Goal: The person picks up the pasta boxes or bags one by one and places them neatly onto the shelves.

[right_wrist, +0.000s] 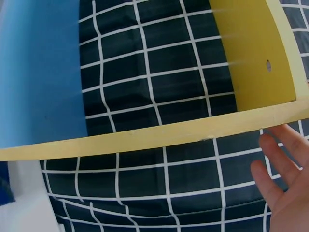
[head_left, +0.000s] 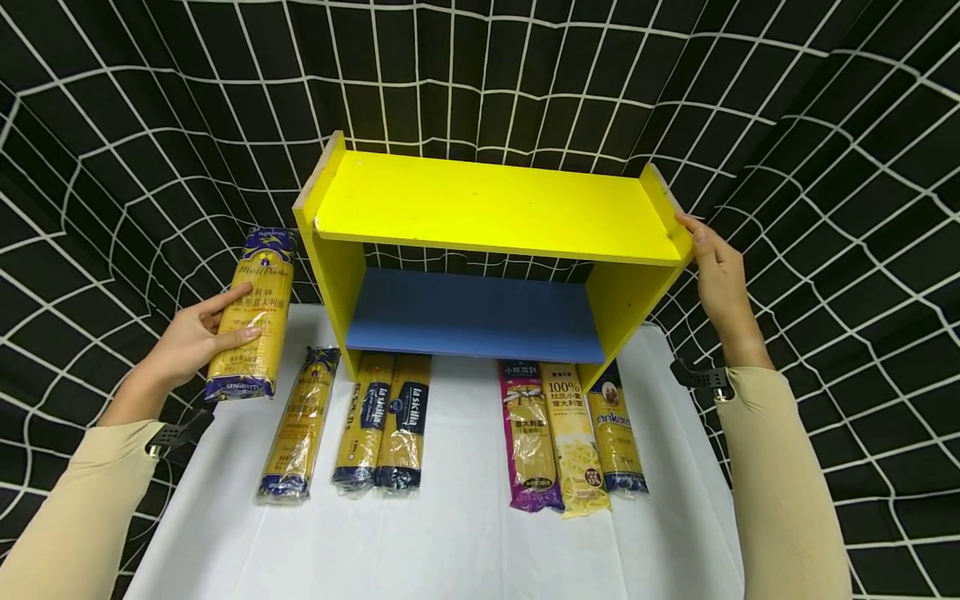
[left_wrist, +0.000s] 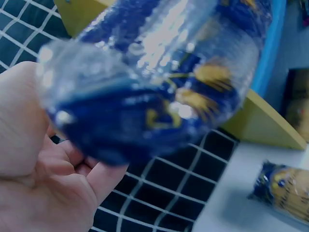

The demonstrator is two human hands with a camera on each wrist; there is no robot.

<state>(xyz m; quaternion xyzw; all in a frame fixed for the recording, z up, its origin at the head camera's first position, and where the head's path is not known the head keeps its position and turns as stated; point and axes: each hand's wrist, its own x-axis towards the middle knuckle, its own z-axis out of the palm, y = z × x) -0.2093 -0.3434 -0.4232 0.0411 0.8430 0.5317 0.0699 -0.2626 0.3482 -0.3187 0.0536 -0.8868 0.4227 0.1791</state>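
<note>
In the head view my left hand [head_left: 183,346] holds a yellow and blue spaghetti packet [head_left: 258,312] upright, left of the shelf unit. Its thumb lies across the front, and in the left wrist view the packet's blue, shiny end [left_wrist: 159,96] fills the middle. The yellow two-tier shelf [head_left: 487,204] has a blue lower board [head_left: 472,312]. Against the upper right of its side panel rests my right hand [head_left: 720,275], a fingertip at the panel's edge. Fairly straight fingers [right_wrist: 273,181] show outside that panel in the right wrist view.
On the white table [head_left: 465,533] lie a matching spaghetti packet [head_left: 300,429], two "la sicilia" packets [head_left: 405,429], a purple-edged pasta packet [head_left: 531,442], a cream pasta packet [head_left: 576,442] and a yellow-blue packet [head_left: 617,437]. Black cloth with white grid lines [head_left: 480,83] surrounds the table.
</note>
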